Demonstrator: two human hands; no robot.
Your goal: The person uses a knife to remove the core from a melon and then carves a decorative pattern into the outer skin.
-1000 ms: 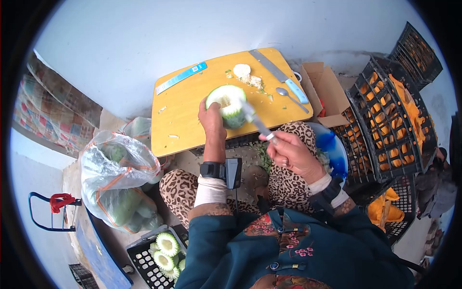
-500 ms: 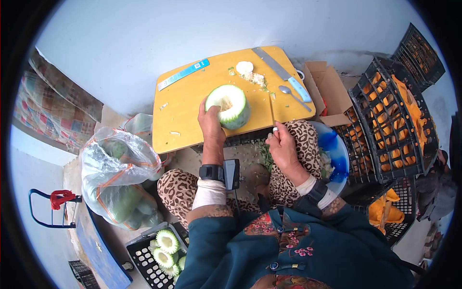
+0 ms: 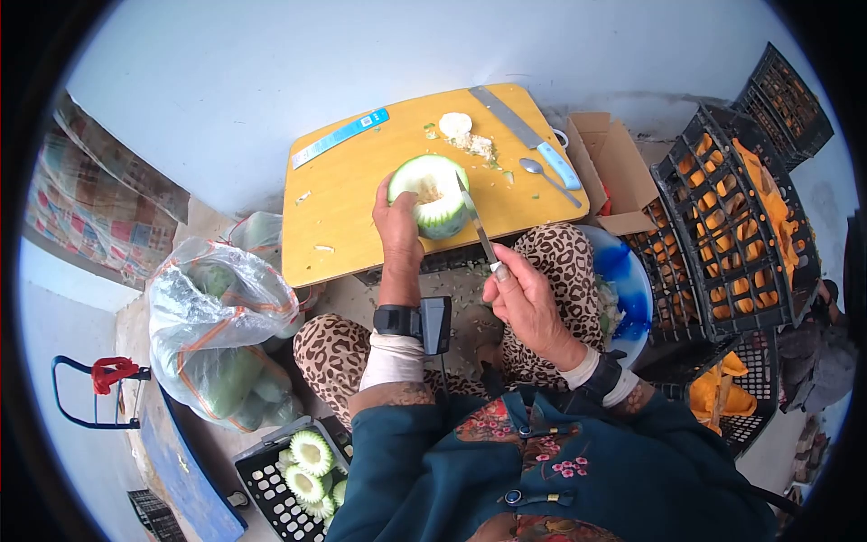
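Note:
My left hand (image 3: 397, 230) grips a cut winter melon (image 3: 441, 217) at its left side, thumb over the rim by the seedy hollow. The melon has dark green skin, pale flesh and a notched edge, and rests near the front of the yellow table (image 3: 352, 217). In my right hand (image 3: 531, 307) is a small knife (image 3: 477, 224), fingers closed round its handle. Its blade points up and away, the tip right at the melon's right rim. Behind lie a white round slice (image 3: 455, 125) and a heap of seedy pulp (image 3: 474, 145).
A large blue-handled knife (image 3: 517, 120), a spoon (image 3: 549, 173) and a blue-and-white strip (image 3: 339, 138) lie on the table. Left stands a plastic bag of melons (image 3: 221, 316); below it, a black crate (image 3: 262, 483) holds notched melon pieces (image 3: 312, 453). Right are a basin (image 3: 641, 280), cardboard box (image 3: 623, 172) and stacked crates (image 3: 722, 226).
My right hand has turned the knife and raised its blade to the melon's right rim. The left hand still grips the melon, which is slightly turned. The view has shifted slightly.

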